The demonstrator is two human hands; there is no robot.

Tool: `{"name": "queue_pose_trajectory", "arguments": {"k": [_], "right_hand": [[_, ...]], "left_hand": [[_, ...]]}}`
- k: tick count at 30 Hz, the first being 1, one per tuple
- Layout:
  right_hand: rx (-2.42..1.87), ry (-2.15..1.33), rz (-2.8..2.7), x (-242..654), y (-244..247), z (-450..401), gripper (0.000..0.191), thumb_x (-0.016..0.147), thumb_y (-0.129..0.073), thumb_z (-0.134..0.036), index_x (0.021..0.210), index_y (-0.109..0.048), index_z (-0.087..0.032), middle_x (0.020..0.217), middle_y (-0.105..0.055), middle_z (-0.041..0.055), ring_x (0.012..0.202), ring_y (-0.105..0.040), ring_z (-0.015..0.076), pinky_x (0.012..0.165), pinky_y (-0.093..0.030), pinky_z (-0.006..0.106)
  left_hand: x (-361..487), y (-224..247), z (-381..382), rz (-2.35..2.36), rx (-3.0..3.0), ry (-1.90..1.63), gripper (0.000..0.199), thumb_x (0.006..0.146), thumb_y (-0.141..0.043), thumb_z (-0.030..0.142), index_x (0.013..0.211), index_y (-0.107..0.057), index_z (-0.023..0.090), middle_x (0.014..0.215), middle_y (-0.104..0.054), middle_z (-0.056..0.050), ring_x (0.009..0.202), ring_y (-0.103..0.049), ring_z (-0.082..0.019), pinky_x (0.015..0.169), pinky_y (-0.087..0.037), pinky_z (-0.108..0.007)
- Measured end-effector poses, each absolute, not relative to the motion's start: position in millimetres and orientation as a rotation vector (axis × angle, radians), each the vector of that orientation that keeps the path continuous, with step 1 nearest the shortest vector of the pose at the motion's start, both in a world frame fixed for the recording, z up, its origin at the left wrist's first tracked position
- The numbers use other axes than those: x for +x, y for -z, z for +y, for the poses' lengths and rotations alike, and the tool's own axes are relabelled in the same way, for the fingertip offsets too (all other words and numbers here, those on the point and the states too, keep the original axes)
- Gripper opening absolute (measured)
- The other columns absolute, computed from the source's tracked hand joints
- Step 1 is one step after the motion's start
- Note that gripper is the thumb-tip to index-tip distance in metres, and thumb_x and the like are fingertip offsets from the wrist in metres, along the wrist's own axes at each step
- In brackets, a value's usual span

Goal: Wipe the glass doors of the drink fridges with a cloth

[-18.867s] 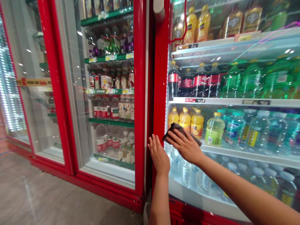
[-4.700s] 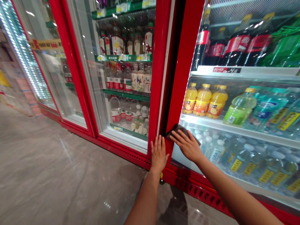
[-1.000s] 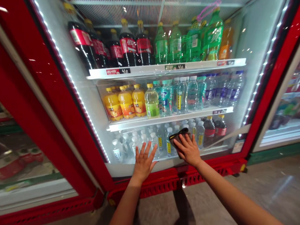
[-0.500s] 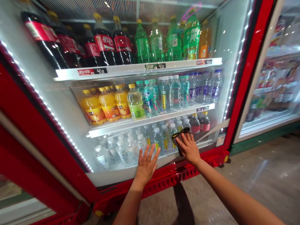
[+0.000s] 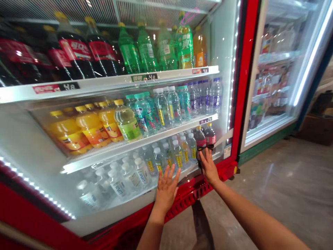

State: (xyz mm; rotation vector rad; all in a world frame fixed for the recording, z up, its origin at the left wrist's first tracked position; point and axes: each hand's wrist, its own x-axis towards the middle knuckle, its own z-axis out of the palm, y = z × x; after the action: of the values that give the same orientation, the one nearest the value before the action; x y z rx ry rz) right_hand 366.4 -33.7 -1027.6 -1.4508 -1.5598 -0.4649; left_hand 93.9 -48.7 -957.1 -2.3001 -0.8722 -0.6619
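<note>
My left hand (image 5: 166, 191) lies flat with spread fingers at the glass door (image 5: 221, 154) of a red drinks fridge, low in front of the bottom shelf. Its fingertips are near water bottles (image 5: 158, 159) with white caps. To its right, my right hand (image 5: 210, 170) presses a dark folded cloth (image 5: 199, 158) to the glass, fingers stretched over it. The cloth is largely hidden under that hand. Just above and behind it stand small cola bottles (image 5: 210, 135) on the bottom shelf.
Large cola bottles (image 5: 75, 48) and green soda bottles (image 5: 147, 48) fill the top shelf. Orange juice bottles (image 5: 91, 126) stand on the middle one. The red door frame (image 5: 241, 86) rises at right, beside a second fridge (image 5: 275, 86). Below is the grey floor (image 5: 270, 194).
Both hands have shifted right along the glass. The cloth has moved from in front of water bottles to the small cola bottles. My view has turned right.
</note>
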Motion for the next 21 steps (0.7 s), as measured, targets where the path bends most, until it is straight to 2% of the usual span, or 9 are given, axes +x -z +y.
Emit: {"name": "queue_pose_trajectory", "arguments": {"k": [4, 7, 10, 14, 16, 21], "right_hand": [[-1.464, 0.374, -1.534, 341.5, 1037.2, -43.2, 0.102, 0.078, -0.041, 0.006, 0.162, 0.002, -0.033, 0.169, 0.013, 0.0049, 0.154, 0.006, 0.0365, 0.112, -0.041, 0.064], [-1.380, 0.417, -1.605, 343.6, 1018.3, -32.8, 0.103, 0.077, -0.041, 0.006, 0.162, -0.002, -0.037, 0.170, 0.011, 0.0010, 0.154, 0.008, 0.0360, 0.115, -0.034, 0.067], [-1.363, 0.418, -1.526, 371.0, 999.6, -19.2, 0.095, 0.084, -0.037, 0.002, 0.161, -0.002, -0.040, 0.170, 0.011, -0.0036, 0.155, 0.008, 0.0326, 0.117, -0.030, 0.066], [-1.490, 0.274, -1.229, 390.2, 1007.3, -18.6, 0.079, 0.098, -0.035, -0.013, 0.162, 0.006, -0.034, 0.169, 0.017, 0.0001, 0.155, 0.010, 0.0319, 0.118, -0.028, 0.066], [-1.522, 0.223, -1.205, 385.7, 1013.5, -22.2, 0.077, 0.101, -0.038, -0.024, 0.162, 0.008, -0.032, 0.169, 0.018, 0.0033, 0.155, 0.010, 0.0334, 0.118, -0.028, 0.066], [-1.491, 0.208, -1.299, 400.9, 995.4, -12.8, 0.070, 0.102, -0.038, -0.035, 0.163, -0.003, -0.032, 0.170, 0.013, 0.0026, 0.156, 0.010, 0.0321, 0.121, -0.026, 0.061]], "left_hand": [[107.3, 955.4, -48.8, -0.866, -2.329, 0.666, 0.091, 0.080, -0.078, 0.041, 0.157, -0.032, 0.030, 0.164, -0.034, -0.008, 0.157, -0.013, -0.026, 0.129, -0.006, -0.049], [119.8, 958.0, -47.0, -0.865, -2.348, 0.689, 0.089, 0.080, -0.078, 0.040, 0.157, -0.033, 0.030, 0.163, -0.036, -0.008, 0.157, -0.012, -0.025, 0.128, -0.002, -0.049], [133.5, 961.0, -45.2, -0.888, -2.366, 0.692, 0.087, 0.081, -0.077, 0.039, 0.157, -0.034, 0.030, 0.162, -0.038, -0.007, 0.157, -0.012, -0.025, 0.128, 0.002, -0.049], [146.9, 961.6, -44.0, -0.899, -2.387, 0.678, 0.085, 0.083, -0.076, 0.039, 0.156, -0.034, 0.031, 0.162, -0.038, -0.006, 0.157, -0.015, -0.025, 0.128, 0.002, -0.049], [151.6, 961.6, -43.4, -0.896, -2.394, 0.677, 0.084, 0.083, -0.075, 0.039, 0.156, -0.034, 0.031, 0.163, -0.036, -0.006, 0.157, -0.016, -0.026, 0.128, 0.002, -0.050], [164.3, 963.0, -42.9, -0.899, -2.431, 0.643, 0.083, 0.085, -0.073, 0.039, 0.157, -0.032, 0.032, 0.164, -0.032, -0.006, 0.156, -0.015, -0.027, 0.127, -0.001, -0.051]]}}
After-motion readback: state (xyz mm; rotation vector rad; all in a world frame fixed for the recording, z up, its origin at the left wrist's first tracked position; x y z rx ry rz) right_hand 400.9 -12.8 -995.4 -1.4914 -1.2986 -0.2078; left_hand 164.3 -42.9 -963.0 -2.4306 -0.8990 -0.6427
